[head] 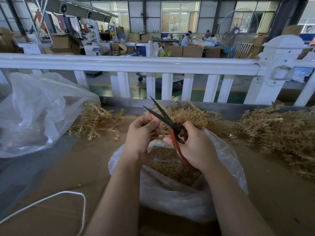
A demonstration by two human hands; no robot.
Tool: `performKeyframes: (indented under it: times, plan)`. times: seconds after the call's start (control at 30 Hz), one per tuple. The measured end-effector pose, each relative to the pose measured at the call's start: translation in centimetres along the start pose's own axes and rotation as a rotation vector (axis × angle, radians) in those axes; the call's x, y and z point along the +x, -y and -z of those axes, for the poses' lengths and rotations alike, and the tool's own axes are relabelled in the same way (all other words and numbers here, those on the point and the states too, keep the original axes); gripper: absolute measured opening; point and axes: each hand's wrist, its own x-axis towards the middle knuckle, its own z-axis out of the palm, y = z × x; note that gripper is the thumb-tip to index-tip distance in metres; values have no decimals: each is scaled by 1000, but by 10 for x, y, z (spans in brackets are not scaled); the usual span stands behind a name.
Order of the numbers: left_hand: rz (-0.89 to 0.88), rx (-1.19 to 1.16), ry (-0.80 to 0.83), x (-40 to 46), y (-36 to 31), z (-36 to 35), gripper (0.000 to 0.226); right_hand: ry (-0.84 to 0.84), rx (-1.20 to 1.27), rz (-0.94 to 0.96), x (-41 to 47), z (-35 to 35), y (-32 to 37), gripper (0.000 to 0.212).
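The left hand [141, 132] pinches a thin tan plastic sprig [157, 137], its fingers [152, 123] curled round it, just above the mouth of the near bag [179, 201]. The right hand [196, 147] grips the red handles of the scissors [167, 119]. Their dark blades stand apart and point far and left, past the left hand's knuckles.

To snip well, I would feed the sprig's stem deep between the blades, close to the pivot, and keep the fingertips back from the edges. Making the cut over the bag's opening should let each piece drop onto the cut bits [170, 167] inside rather than onto the brown surface [68, 167]. More uncut sprigs lie in a pile [281, 133] to the right, probably close enough to reach.
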Motion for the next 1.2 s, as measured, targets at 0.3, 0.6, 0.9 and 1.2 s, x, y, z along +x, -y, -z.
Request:
performKeyframes:
  times: [0.3,0.6,0.9,1.2]
  plan:
    - [115,-286,38,0,-3,-1,25,5,-39,13,1,-1,-2,73]
    - [139,-260,76,-3,-6,0,27,-56,-72,26,-2,2,2,66]
    - [144,-247,77,-6,-9,-1,25,-163,-177,49,-2,4,5,64]
    - [153,-245,77,-6,-11,-2,25,-176,-165,52,-3,4,5,65]
